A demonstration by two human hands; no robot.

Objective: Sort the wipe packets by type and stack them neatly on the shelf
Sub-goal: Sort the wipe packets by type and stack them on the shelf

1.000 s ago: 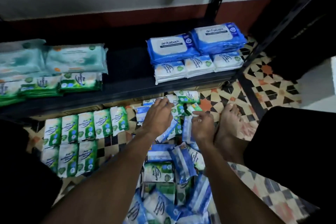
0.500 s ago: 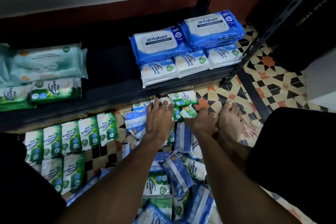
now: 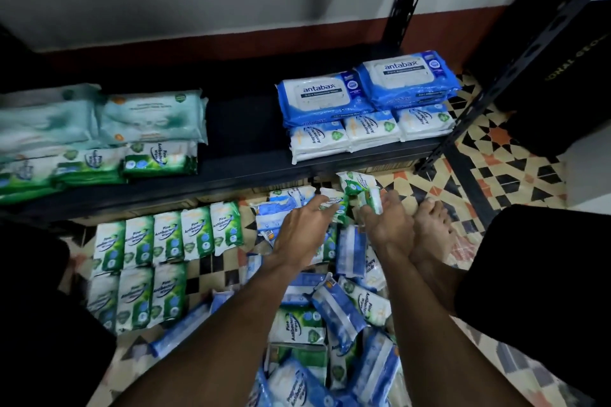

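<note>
Two antabax packs (image 3: 325,97), three white packets (image 3: 319,139) beneath.

Both bare arms reach forward and down, converging toward the hands. The left forearm (image 3: 211,340) angles up and rightward; the left hand (image 3: 302,231) lies back up, fingers straight and close together, pointing ahead. The right forearm (image 3: 439,340) angles up and leftward; the right hand (image 3: 388,225) is turned with its palm toward the left hand, fingertips bent, and whether they pinch anything cannot be told. The hands are just beside each other, not touching
</note>
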